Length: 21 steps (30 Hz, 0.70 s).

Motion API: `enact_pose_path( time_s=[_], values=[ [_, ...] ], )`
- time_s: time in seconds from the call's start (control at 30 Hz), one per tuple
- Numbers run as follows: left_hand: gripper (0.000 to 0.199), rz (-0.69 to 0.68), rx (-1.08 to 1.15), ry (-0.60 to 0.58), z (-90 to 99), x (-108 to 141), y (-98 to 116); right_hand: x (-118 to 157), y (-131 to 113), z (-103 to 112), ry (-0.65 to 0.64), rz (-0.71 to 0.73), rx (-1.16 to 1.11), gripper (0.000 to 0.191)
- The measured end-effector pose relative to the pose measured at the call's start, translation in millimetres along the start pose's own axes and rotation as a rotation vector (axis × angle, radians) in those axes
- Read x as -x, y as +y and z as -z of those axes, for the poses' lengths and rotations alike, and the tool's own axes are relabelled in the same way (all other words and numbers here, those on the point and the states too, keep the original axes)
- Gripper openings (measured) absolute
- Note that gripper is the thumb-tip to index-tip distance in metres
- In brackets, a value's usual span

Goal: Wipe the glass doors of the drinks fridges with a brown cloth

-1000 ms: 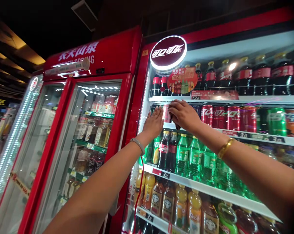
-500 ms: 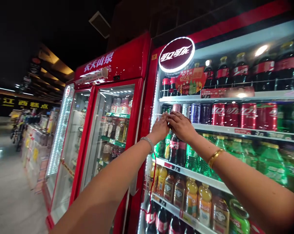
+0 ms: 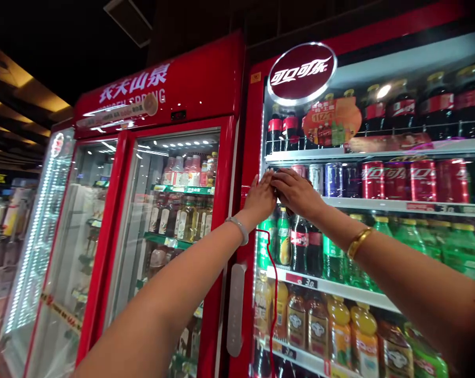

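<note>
My left hand and my right hand are raised together in front of the glass door of a red drinks fridge. Their fingertips meet, bent inward and pressed close. Whatever lies between them is hidden, apart from a small dark patch I cannot identify. A thin red cord emerges beside my left wrist and hangs down across the door; its upper end is hidden. The left wrist wears a pale bangle, the right a gold bracelet.
Shelves behind the glass hold red cola cans, green bottles and orange juice bottles. Left of it stands a second red fridge. A long pale door handle runs down between them. Stacked goods are at far left.
The view has turned and come nearer, so both fridges look larger and the aisle at left shows less. My hands stay together, fingertips still meeting. The red cord hangs farther right.
</note>
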State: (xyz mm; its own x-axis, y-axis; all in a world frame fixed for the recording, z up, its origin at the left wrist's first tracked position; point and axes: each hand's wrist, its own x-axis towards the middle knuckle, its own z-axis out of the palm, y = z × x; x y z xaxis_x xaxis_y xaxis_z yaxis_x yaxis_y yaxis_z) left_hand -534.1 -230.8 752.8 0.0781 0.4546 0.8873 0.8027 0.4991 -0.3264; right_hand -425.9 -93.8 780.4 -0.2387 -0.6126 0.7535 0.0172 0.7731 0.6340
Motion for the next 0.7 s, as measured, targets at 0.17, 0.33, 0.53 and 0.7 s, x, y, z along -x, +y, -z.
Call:
enact_pose_path(
  time_s=[0.17,0.33,0.53,0.7],
  values=[
    [0.061,-0.044,-0.026,0.106,9.5,-18.3,-47.2,-37.6,19.0,-11.7,0.093,-0.097,0.100,0.044],
    [0.063,-0.024,0.076,0.221,5.5,-21.9,-62.3,-24.3,-9.5,-19.2,0.165,-0.181,0.091,0.058],
    [0.063,0.105,0.204,0.213,0.4,-33.1,-77.4,-64.3,-8.0,-32.4,0.028,-0.097,0.033,0.060],
    [0.068,0.014,0.221,0.193,-6.8,-31.7,-76.7,-77.9,0.3,-34.9,0.085,-0.212,0.021,0.060]
  ],
)
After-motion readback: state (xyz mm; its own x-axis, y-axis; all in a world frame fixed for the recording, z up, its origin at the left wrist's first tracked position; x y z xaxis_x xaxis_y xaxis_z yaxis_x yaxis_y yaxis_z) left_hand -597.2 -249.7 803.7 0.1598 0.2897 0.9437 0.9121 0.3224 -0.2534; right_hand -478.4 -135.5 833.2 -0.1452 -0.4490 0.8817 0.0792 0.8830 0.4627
